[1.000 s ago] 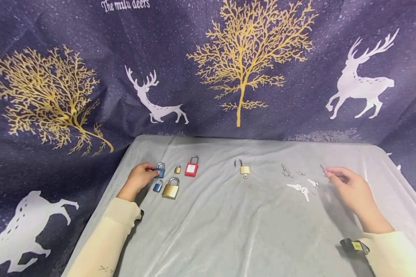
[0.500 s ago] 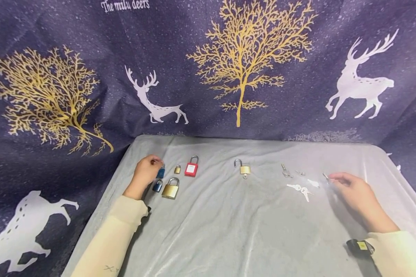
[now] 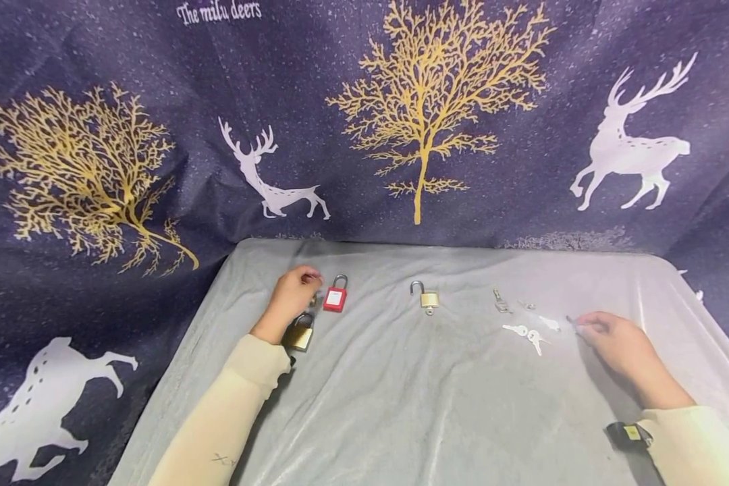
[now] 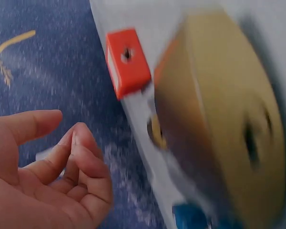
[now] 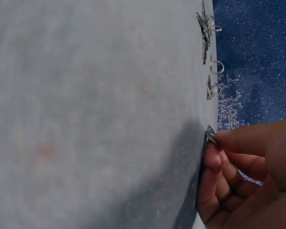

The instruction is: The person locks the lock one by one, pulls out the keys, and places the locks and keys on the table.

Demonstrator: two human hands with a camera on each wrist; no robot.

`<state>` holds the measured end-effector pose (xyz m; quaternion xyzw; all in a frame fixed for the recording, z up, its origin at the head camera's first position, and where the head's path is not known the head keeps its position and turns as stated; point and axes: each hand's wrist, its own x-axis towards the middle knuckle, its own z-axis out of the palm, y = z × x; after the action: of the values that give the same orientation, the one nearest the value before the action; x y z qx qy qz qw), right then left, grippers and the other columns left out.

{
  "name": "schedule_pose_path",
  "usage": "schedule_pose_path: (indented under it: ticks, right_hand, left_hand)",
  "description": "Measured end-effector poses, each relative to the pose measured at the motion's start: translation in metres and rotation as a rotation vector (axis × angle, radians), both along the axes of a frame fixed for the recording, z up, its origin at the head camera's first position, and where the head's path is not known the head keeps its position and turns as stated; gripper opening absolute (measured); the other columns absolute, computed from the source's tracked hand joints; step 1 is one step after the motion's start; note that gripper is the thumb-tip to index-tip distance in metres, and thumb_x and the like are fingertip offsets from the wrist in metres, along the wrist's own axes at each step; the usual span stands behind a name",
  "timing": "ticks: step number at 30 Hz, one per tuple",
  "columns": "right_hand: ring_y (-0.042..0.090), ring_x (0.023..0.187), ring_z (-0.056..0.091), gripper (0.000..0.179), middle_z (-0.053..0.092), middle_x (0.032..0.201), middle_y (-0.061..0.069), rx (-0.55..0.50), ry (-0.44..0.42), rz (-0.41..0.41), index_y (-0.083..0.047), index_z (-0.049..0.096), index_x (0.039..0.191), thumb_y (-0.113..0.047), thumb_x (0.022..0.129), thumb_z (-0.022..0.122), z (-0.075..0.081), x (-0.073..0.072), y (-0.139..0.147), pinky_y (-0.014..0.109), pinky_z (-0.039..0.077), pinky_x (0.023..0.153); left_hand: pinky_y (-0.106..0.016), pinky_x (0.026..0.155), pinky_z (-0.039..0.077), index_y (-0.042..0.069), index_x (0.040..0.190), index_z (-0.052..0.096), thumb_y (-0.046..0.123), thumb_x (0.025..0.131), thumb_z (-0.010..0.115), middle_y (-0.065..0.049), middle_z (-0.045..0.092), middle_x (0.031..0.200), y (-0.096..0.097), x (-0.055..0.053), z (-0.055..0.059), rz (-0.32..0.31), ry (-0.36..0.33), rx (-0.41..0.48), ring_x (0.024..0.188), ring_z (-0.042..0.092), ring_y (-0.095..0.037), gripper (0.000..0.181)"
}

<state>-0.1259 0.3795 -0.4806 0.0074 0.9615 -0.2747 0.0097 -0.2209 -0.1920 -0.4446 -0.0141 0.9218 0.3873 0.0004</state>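
Note:
Nothing is in my left hand [image 3: 291, 297], which hovers over the padlocks on the left. In the left wrist view its fingers curl loosely, the thumb apart from them. Just right of it lies the red padlock [image 3: 335, 298] with a white label. The large brass padlock [image 3: 300, 336] shows below the wrist and looms blurred in the left wrist view. A small brass padlock [image 3: 313, 300] is partly covered by the hand. The blue padlocks [image 4: 188, 215] are hidden from the head view. My right hand [image 3: 619, 344] pinches a key [image 5: 210, 135] between thumb and fingertips, low over the cloth.
A brass padlock [image 3: 429, 299] with its shackle swung open lies mid-table. Left of my right hand are several loose keys [image 3: 534, 341], some on rings, with a key bunch [image 3: 501, 302] farther back. Grey cloth [image 3: 401, 405] covers the table; a patterned curtain [image 3: 364, 202] hangs behind.
My left hand has left the blue padlock and moved right, over the small brass one. My right hand, with the key, has come slightly lower and nearer.

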Motion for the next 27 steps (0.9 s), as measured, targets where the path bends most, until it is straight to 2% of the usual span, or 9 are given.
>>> schedule_pose_path:
  ticks: [2,5,7,10,12,16,20,25,27]
  right_hand:
    - [0.043,0.092,0.066,0.029,0.072,0.107,0.028,0.000,-0.005,-0.001,0.000,0.068,0.113,-0.024,0.102,0.056,0.000,0.000,0.000,0.043,0.045,0.073]
    - [0.033,0.087,0.066,0.028,0.072,0.105,0.027,-0.003,-0.009,-0.002,0.000,0.068,0.112,-0.023,0.101,0.056,0.000,0.000,0.001,0.041,0.045,0.072]
    - [0.032,0.087,0.066,0.028,0.072,0.106,0.028,-0.007,-0.014,-0.010,0.000,0.067,0.112,-0.023,0.101,0.057,0.000,0.001,0.001,0.040,0.044,0.072]
    - [0.041,0.090,0.066,0.027,0.070,0.109,0.030,-0.011,-0.018,-0.020,0.001,0.067,0.111,-0.022,0.099,0.057,-0.001,0.001,0.001,0.042,0.045,0.074]
    - [0.050,0.097,0.064,0.026,0.069,0.110,0.032,-0.009,-0.012,-0.022,0.001,0.067,0.110,-0.021,0.099,0.057,-0.002,0.001,0.002,0.048,0.046,0.076]
    - [0.055,0.099,0.062,0.023,0.069,0.107,0.032,0.009,0.006,-0.021,0.002,0.067,0.106,-0.018,0.098,0.059,-0.003,0.002,0.004,0.054,0.047,0.078]
    - [0.048,0.090,0.065,0.021,0.071,0.101,0.028,0.018,0.014,-0.027,0.001,0.068,0.103,-0.017,0.095,0.061,-0.002,0.003,0.005,0.045,0.046,0.074]
    - [0.028,0.080,0.066,0.022,0.073,0.097,0.026,0.009,0.011,-0.034,0.002,0.067,0.104,-0.018,0.095,0.063,-0.001,0.002,0.003,0.040,0.046,0.072]
    - [0.030,0.082,0.067,0.025,0.072,0.099,0.027,0.006,0.012,-0.039,0.003,0.067,0.106,-0.020,0.096,0.062,0.000,0.002,0.002,0.043,0.048,0.073]
  left_hand:
    - [-0.029,0.074,0.049,0.006,0.110,0.072,0.020,0.093,0.060,-0.011,0.071,0.096,0.010,-0.002,-0.003,-0.012,-0.007,0.004,0.082,0.064,-0.022,0.025]
    - [-0.029,0.074,0.047,0.006,0.108,0.073,0.019,0.092,0.060,-0.010,0.071,0.093,0.026,-0.005,-0.006,-0.036,0.002,0.000,0.082,0.062,-0.021,0.024]
    - [-0.028,0.074,0.047,0.007,0.107,0.073,0.018,0.091,0.061,-0.009,0.071,0.092,0.037,-0.006,-0.007,-0.062,0.005,0.004,0.081,0.062,-0.020,0.023]
    - [-0.029,0.070,0.051,0.007,0.108,0.072,0.018,0.092,0.062,-0.008,0.071,0.092,0.051,-0.007,-0.012,-0.104,-0.006,0.038,0.074,0.064,-0.019,0.022]
    - [-0.030,0.071,0.052,0.006,0.108,0.072,0.018,0.093,0.062,-0.007,0.071,0.092,0.059,-0.008,-0.014,-0.131,-0.007,0.047,0.074,0.065,-0.017,0.022]
    - [-0.031,0.078,0.052,0.005,0.108,0.071,0.018,0.093,0.063,-0.005,0.071,0.093,0.076,-0.008,-0.016,-0.174,0.019,0.011,0.083,0.065,-0.017,0.022]
    - [-0.034,0.083,0.053,0.006,0.109,0.072,0.018,0.093,0.064,-0.005,0.071,0.095,0.095,-0.010,-0.015,-0.223,-0.002,0.002,0.090,0.067,-0.020,0.021]
    - [-0.029,0.082,0.052,0.008,0.108,0.072,0.018,0.093,0.066,-0.004,0.071,0.094,0.118,-0.014,-0.016,-0.277,-0.002,-0.018,0.087,0.065,-0.017,0.020]
    - [-0.028,0.081,0.051,0.007,0.107,0.072,0.017,0.093,0.065,-0.004,0.070,0.092,0.126,-0.016,-0.017,-0.291,0.009,-0.037,0.085,0.062,-0.015,0.019]
